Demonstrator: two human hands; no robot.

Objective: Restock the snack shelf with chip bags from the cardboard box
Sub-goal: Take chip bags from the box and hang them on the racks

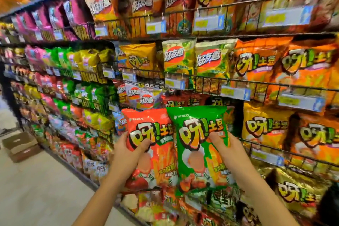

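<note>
Left arm: bare forearm rising from the lower edge of the view, angled up and to the right
Left hand (128,149): curled round the left edge of the red chip bag (156,154); thumb lies across the printed front, fingers hidden behind the bag
Right arm: bare forearm rising from the lower right, angled up and to the left
Right hand (230,150): grips the right edge of the green chip bag (198,159); thumb pressed on the front, fingers out of sight behind
Bags: both upright, side by side, fronts to the camera; the green one overlaps the red one's right edge
Bag position: raised in front of the snack shelf (256,81), below the wire rail with the price tags (235,92); contact with shelf stock cannot be told
Shelf: tiers packed with orange, yellow, green and pink bags
Cardboard box (22,146): on the floor (45,189) at far left, beside the shelf base, well apart from both hands
</note>
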